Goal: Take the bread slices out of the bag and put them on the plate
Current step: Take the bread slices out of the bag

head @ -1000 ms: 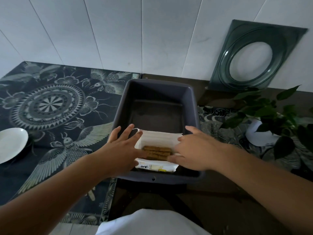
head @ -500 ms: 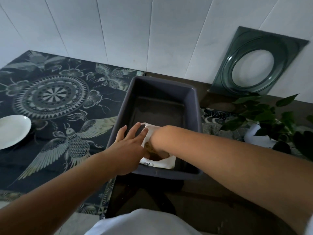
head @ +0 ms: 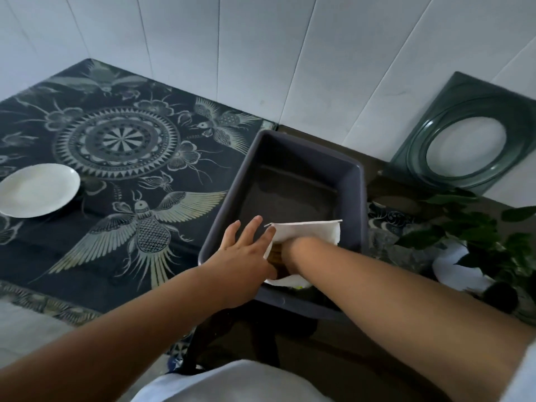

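White plastic bread bag [head: 307, 232] lies in the grey tub's [head: 352, 198] near end, mouth toward the person. Left hand [head: 246, 250], fingers spread, steadies its left edge; right hand [head: 293, 250] is buried inside, grip unseen. The round white plate [head: 37, 190] sits well left of the tub.

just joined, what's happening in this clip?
A person is getting bread out of a white bag that lies in a dark plastic bin. The left hand rests spread on the bag's left edge, steadying it. The right hand is pushed into the bag's opening, so its fingers are hidden; a bit of brown bread slices shows between the two hands. The white plate sits bare on the patterned cloth well to the left. No slice is on it yet.
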Demonstrator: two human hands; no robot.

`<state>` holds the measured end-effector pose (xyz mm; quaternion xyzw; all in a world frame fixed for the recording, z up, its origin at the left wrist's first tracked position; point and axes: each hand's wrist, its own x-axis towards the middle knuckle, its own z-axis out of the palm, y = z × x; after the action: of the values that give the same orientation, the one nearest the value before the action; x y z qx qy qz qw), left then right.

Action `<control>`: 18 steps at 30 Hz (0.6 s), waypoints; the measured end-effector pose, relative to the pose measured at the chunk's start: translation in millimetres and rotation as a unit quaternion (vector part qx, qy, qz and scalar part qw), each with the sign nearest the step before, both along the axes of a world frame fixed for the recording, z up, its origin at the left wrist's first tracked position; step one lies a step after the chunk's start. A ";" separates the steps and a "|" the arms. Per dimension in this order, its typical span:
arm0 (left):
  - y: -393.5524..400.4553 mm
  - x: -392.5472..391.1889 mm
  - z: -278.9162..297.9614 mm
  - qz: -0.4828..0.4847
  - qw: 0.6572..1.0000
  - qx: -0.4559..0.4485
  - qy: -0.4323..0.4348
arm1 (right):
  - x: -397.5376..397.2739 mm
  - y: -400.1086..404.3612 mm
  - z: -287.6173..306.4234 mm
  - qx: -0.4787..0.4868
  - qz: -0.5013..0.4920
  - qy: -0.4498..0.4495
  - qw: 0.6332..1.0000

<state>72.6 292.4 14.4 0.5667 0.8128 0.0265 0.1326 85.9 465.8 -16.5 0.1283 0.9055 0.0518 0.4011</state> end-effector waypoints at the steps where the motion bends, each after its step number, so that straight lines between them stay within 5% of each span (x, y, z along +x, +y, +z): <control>1: 1.8 2.8 -1.1 -0.004 1.000 0.001 -0.002 | 1.1 0.3 -4.1 -0.003 0.001 -0.002 1.000; 5: 4.4 10.4 -4.0 0.002 1.000 0.005 -0.006 | 2.5 -7.6 -24.8 0.005 0.008 -0.059 0.998; 12: 2.4 8.6 3.4 0.011 0.998 0.006 -0.055 | 9.2 -0.5 -36.2 -0.031 -0.004 0.027 0.999; 18: -0.4 4.0 -8.9 0.031 0.999 0.027 -0.015 | 6.0 2.8 -44.4 -0.100 -0.032 0.094 0.990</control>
<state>76.6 292.0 5.5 0.5441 0.8269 0.0605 0.1285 91.9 468.6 -60.8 0.1207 0.9354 -0.0644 0.3262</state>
